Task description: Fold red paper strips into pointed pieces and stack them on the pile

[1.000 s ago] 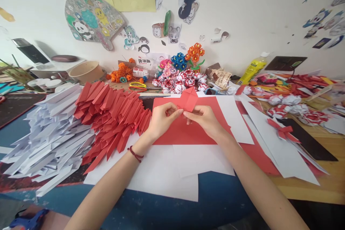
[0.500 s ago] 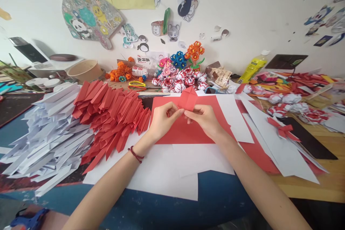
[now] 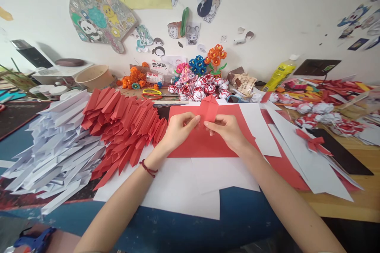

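A small piece of folded red paper with a pointed top stands upright above the large red sheet. On its right lower edge, my right hand pinches it between thumb and fingers. My left hand is closed, fingers curled, with its thumb tip at the paper's left edge; red against red makes the exact contact hard to see. Left of my hands lies a pile of folded red paper strips, and beyond it a pile of folded white paper strips.
White sheets lie under the red one, and more sheets are on the right. Red and white paper flowers, a yellow bottle and a round tan container stand along the wall. A blue tool is at lower left.
The paper's left side is now folded in, so it looks narrower. My left thumb has shifted off its lower front toward the left edge. The camera view has moved slightly.
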Available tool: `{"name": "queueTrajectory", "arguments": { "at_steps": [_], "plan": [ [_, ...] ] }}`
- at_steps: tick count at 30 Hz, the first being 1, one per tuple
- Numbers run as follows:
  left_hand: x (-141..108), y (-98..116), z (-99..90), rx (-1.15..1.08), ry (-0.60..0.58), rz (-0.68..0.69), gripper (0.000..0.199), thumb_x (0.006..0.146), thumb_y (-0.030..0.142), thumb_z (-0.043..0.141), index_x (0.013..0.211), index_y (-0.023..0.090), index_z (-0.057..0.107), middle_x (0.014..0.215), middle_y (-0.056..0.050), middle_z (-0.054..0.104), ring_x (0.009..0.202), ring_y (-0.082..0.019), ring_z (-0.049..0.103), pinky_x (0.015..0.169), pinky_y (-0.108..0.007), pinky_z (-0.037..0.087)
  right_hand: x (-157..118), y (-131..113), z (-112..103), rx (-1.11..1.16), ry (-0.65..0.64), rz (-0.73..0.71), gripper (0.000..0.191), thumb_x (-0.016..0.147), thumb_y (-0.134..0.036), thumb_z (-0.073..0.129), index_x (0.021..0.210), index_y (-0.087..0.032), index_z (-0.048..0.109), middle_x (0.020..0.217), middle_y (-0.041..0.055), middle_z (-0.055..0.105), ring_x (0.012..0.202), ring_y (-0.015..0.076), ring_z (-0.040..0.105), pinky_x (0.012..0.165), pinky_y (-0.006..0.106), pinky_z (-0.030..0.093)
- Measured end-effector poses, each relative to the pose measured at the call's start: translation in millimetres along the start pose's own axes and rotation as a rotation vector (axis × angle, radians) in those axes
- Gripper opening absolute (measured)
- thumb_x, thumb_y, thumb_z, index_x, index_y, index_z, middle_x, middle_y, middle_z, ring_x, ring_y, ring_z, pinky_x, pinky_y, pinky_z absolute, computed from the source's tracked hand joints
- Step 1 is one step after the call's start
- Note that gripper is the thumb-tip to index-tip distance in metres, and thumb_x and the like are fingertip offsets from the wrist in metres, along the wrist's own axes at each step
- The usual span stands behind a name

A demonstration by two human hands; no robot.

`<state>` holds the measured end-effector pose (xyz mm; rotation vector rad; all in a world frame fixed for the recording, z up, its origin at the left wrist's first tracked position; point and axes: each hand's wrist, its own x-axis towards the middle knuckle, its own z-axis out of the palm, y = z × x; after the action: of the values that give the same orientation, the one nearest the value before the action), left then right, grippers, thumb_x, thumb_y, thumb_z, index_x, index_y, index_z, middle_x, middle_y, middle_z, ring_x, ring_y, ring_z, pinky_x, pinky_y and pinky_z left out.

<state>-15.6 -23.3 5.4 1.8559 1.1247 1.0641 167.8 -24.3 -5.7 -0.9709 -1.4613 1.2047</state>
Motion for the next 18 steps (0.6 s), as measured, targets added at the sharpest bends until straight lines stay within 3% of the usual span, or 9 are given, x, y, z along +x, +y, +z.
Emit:
{"name": "queueTrajectory", "arguments": {
  "at_steps": [4,10,14,18],
  "plan": [
    [-0.9,-1.4,1.9,-0.049,-0.095,0.007,0.035,0.088,0.046,0.053,0.074,0.015,0.063,0.069,-0.003,0.065,0.058,-0.01,0.054,0.057,-0.022,0.042,-0.3,-1.0,-1.1,0.018,0.01,-0.01,0.024,0.074,-0.038,0.074,0.073,-0.015,0.069,0.066,0.0026,0.062,0.056,0.0131,0.053,0.055,0.028,0.044],
    [-2.5,-2.2,6.4,-0.081,-0.053,0.023,0.033,0.087,0.044,0.055,0.07,0.016,0.056,0.065,-0.001,0.06,0.06,-0.01,0.053,0.057,-0.021,0.041,-0.8,-0.1,-0.4,0.017,0.016,-0.004,0.025,0.075,-0.04,0.073,0.071,-0.015,0.067,0.063,0.0021,0.061,0.056,0.0139,0.055,0.056,0.029,0.044],
    [-2.2,-1.5,7.6,-0.126,-0.106,-0.017,0.033,0.087,0.045,0.054,0.073,0.015,0.057,0.068,-0.002,0.061,0.059,-0.011,0.054,0.058,-0.022,0.042,-0.6,-1.6,0.5,0.022,0.034,-0.022,0.027,0.075,-0.042,0.073,0.075,-0.015,0.068,0.066,0.0028,0.063,0.056,0.0138,0.054,0.056,0.029,0.044],
    [-2.8,-0.2,7.7,-0.066,-0.079,0.034,0.03,0.087,0.04,0.055,0.07,0.016,0.055,0.066,-0.001,0.058,0.061,-0.01,0.051,0.06,-0.022,0.041,-0.5,-2.4,1.2,0.026,0.032,-0.01,0.027,0.075,-0.042,0.073,0.071,-0.016,0.066,0.065,0.003,0.062,0.057,0.014,0.055,0.057,0.03,0.045]
  ]
}}
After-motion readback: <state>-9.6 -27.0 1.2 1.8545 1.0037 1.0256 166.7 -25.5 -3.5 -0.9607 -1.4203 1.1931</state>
